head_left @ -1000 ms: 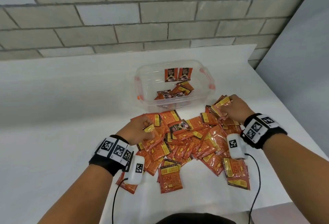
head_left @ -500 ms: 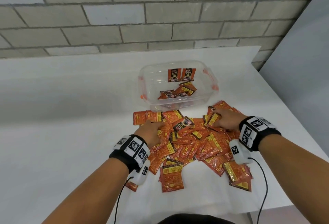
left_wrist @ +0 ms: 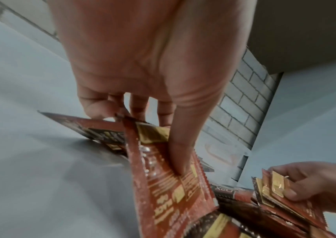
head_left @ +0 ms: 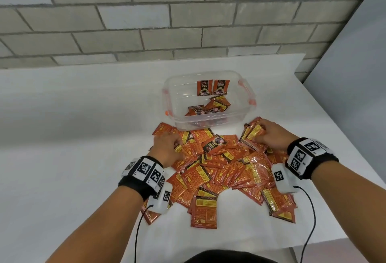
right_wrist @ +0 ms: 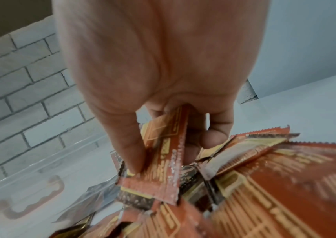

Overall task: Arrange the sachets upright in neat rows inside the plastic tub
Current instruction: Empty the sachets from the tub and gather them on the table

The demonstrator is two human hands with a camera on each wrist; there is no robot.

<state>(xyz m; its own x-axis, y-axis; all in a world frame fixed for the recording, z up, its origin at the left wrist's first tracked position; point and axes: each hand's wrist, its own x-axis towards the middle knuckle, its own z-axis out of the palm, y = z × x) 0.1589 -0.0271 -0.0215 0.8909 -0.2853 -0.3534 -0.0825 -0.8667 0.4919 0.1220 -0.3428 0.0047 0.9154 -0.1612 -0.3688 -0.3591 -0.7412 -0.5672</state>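
Over the pile, right hand [head_left: 269,135] gripping sachets [head_left: 253,134], left hand [head_left: 167,148] pinching one.

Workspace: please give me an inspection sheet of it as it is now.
Surface: white table, mostly bare.
Job's things: clear tub holds two upright sachets at its far wall and a few lying flat; a loose pile lies before it.
Clutter: nothing seen.
Hands: left hand pinches a sachet; right hand grips a small stack.
Cables: black wires hang from both wrist units.
Surroundings: grey brick wall behind.
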